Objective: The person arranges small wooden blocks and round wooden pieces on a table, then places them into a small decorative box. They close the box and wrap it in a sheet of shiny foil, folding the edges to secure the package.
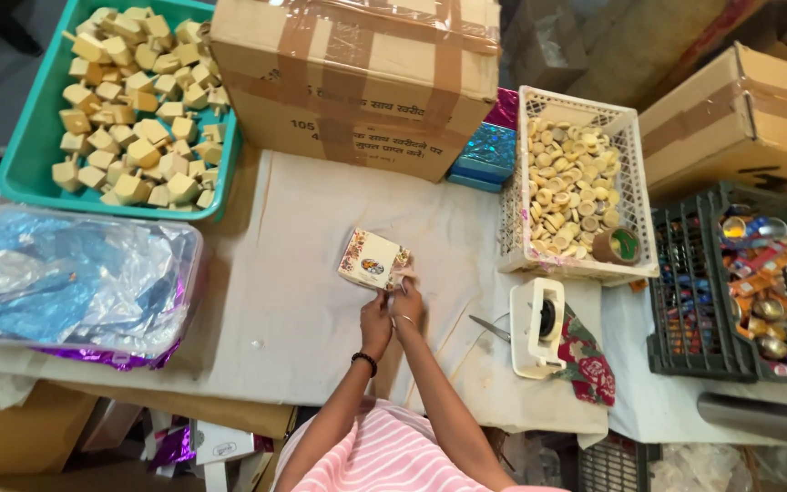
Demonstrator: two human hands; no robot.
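Note:
A small decorated card box (372, 259), cream with a patterned border, is held over the white cloth on the table (302, 273). My left hand (375, 321), with a dark band on the wrist, grips its near edge from below. My right hand (405, 299) pinches the box's right side, beside a bit of shiny wrapping. Both forearms reach up from the bottom of the view, close together.
A teal tray of pale wooden blocks (129, 100) stands far left, a taped carton (357, 77) behind the box. A white basket of round pale pieces (576, 187), a tape dispenser (536, 326), scissors (489, 328), a dark crate (744, 292) and foil sheets (66, 282) surround the cloth.

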